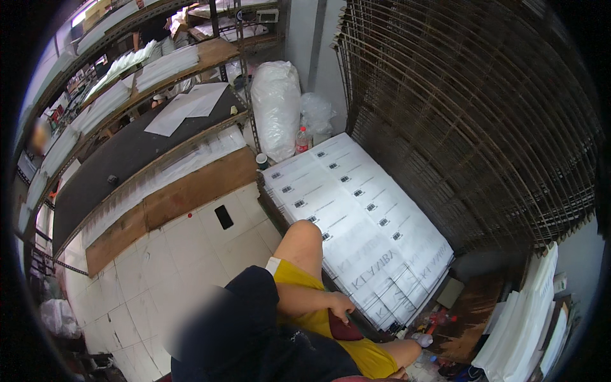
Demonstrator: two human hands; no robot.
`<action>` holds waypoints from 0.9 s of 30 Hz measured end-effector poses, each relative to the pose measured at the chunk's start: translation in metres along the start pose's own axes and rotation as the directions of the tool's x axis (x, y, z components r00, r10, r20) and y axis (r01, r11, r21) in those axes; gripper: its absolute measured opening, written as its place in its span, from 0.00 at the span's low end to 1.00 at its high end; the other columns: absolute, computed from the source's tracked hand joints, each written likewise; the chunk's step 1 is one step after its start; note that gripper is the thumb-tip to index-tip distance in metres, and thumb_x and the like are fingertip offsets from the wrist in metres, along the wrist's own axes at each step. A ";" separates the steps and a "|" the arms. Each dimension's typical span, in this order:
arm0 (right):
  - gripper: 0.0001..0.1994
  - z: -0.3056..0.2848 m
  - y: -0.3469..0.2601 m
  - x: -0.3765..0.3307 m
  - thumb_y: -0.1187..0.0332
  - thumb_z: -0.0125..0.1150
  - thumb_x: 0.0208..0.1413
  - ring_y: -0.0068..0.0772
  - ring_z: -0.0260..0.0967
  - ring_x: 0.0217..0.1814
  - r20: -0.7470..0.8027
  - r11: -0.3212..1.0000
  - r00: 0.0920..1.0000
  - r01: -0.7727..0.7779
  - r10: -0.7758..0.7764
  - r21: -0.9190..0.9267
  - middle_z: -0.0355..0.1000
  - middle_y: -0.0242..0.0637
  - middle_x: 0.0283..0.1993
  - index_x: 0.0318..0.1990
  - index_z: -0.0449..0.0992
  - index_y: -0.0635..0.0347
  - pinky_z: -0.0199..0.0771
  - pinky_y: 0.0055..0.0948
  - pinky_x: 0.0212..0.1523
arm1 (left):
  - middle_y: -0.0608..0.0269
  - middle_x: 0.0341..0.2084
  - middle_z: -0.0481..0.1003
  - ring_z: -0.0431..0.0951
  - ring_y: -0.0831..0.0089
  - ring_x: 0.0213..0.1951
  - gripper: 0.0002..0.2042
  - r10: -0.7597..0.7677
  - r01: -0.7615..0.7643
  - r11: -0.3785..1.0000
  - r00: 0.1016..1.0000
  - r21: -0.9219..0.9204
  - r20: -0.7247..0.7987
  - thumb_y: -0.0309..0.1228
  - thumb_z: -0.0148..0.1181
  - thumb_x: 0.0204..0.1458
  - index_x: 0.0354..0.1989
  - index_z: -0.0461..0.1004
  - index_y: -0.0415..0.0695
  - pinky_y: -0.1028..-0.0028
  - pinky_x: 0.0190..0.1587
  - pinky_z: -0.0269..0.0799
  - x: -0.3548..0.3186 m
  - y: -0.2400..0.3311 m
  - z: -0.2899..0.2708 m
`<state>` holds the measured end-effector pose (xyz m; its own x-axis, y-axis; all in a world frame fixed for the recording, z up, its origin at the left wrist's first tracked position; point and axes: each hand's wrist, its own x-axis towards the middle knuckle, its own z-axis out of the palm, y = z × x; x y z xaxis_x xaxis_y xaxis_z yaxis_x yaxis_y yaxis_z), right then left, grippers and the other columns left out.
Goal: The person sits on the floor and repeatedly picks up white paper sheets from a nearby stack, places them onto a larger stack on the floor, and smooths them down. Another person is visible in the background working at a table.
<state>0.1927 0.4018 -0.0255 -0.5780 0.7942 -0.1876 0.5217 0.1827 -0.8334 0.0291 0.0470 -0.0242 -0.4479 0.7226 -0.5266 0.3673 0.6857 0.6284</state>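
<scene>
My left hand [342,307] hangs between my knees with its fingers curled, over a dark red thing [344,326] whose kind I cannot make out. Whether the fingers grip it or only rest against it is hard to see. At the bottom edge only a bit of my right hand [399,374] shows, by my right knee, with most of its fingers hidden. Just beyond my knees lies a wide, low white printed sheet [356,191], marked with rows of small dark prints and larger grey lettering. Thin dark grid lines cross its near end.
A tall wire drying rack [471,114] leans over the sheet's right side. Stuffed plastic bag [275,108], red-capped bottle [302,139] and cup [261,160] stand behind it. Shelving [146,127] fills the left; a black phone [224,217] lies on the floor. White boards [522,318] stand lower right.
</scene>
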 end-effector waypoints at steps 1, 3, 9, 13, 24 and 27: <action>0.23 0.000 0.002 0.001 0.54 0.54 0.57 0.44 0.66 0.46 -0.001 1.000 1.000 -0.004 0.004 0.005 0.68 0.49 0.46 0.51 0.69 0.65 0.65 0.39 0.48 | 0.51 0.43 0.73 0.73 0.54 0.47 0.32 0.004 -0.004 1.000 1.000 0.000 -0.022 0.56 0.60 0.45 0.52 0.68 0.44 0.59 0.45 0.68 0.005 -0.005 0.003; 0.23 -0.003 0.007 0.003 0.54 0.53 0.57 0.44 0.66 0.46 -0.001 1.000 1.000 -0.016 0.016 0.013 0.68 0.49 0.47 0.52 0.69 0.64 0.65 0.39 0.49 | 0.51 0.43 0.74 0.73 0.54 0.47 0.32 0.020 -0.020 1.000 0.998 -0.005 -0.059 0.57 0.61 0.44 0.51 0.68 0.45 0.59 0.44 0.68 0.009 -0.008 0.007; 0.24 -0.020 0.027 0.008 0.53 0.52 0.58 0.45 0.65 0.48 0.014 0.996 0.998 -0.059 0.058 0.069 0.68 0.49 0.48 0.53 0.68 0.63 0.65 0.39 0.50 | 0.51 0.44 0.74 0.73 0.53 0.48 0.32 -0.030 0.030 1.000 0.999 -0.001 -0.039 0.58 0.60 0.44 0.53 0.68 0.49 0.57 0.45 0.68 0.003 -0.001 -0.002; 0.23 -0.024 0.032 0.003 0.53 0.51 0.59 0.44 0.65 0.48 -0.022 0.993 0.997 -0.077 0.079 0.088 0.68 0.48 0.48 0.54 0.68 0.62 0.65 0.39 0.50 | 0.51 0.43 0.74 0.73 0.52 0.48 0.32 -0.046 0.045 0.999 0.998 -0.019 -0.047 0.57 0.61 0.44 0.52 0.68 0.48 0.57 0.45 0.69 -0.007 0.006 -0.004; 0.24 -0.030 -0.008 -0.035 0.59 0.53 0.58 0.41 0.61 0.52 0.095 0.968 0.994 -0.079 0.058 0.237 0.63 0.50 0.50 0.52 0.63 0.72 0.62 0.38 0.54 | 0.50 0.44 0.74 0.73 0.53 0.48 0.32 0.062 -0.065 0.997 0.993 -0.030 -0.105 0.57 0.60 0.44 0.53 0.68 0.49 0.59 0.46 0.69 0.005 -0.007 0.005; 0.19 -0.013 0.001 -0.027 0.60 0.55 0.57 0.35 0.60 0.48 0.044 0.986 0.999 0.016 -0.024 0.168 0.63 0.43 0.45 0.43 0.64 0.70 0.63 0.35 0.50 | 0.48 0.41 0.75 0.74 0.52 0.46 0.32 0.066 -0.065 0.998 0.980 0.010 -0.190 0.59 0.58 0.44 0.53 0.68 0.50 0.59 0.46 0.70 -0.001 -0.023 0.017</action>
<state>0.2167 0.3886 -0.0143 -0.6175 0.7633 -0.1901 0.3990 0.0957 -0.9119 0.0350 0.0319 -0.0473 -0.5693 0.7361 -0.3662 0.4040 0.6384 0.6552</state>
